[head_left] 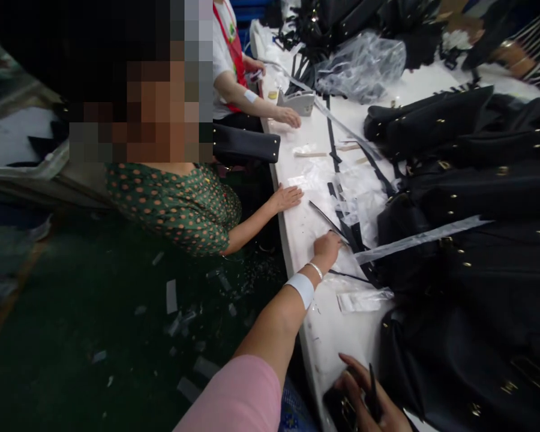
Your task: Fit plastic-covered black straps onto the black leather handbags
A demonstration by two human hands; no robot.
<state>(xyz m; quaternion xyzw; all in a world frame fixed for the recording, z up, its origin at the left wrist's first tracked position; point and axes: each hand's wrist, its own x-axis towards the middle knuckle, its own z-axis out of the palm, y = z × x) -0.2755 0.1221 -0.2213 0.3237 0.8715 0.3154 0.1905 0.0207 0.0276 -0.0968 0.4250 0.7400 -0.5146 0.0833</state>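
Observation:
My left hand (327, 251), with a bracelet and a white band on the forearm, reaches forward over the white table. Its fingers are closed at a thin black strap (321, 213) lying among other dark strips; the fingertips are partly hidden. Near the table's front edge, my right hand (364, 396) is curled around a slim black pointed tool (373, 387), whose kind I cannot make out. Beside and under that hand shows a black piece with gold-coloured metal (342, 403).
Black bags (490, 240) with gold fittings pile along the right. A co-worker's hand (288, 198) rests on the table's left edge (292, 240). Farther back, another person's hand (289, 116) is by a grey tape dispenser (302, 103). Clear plastic (364, 66) lies behind.

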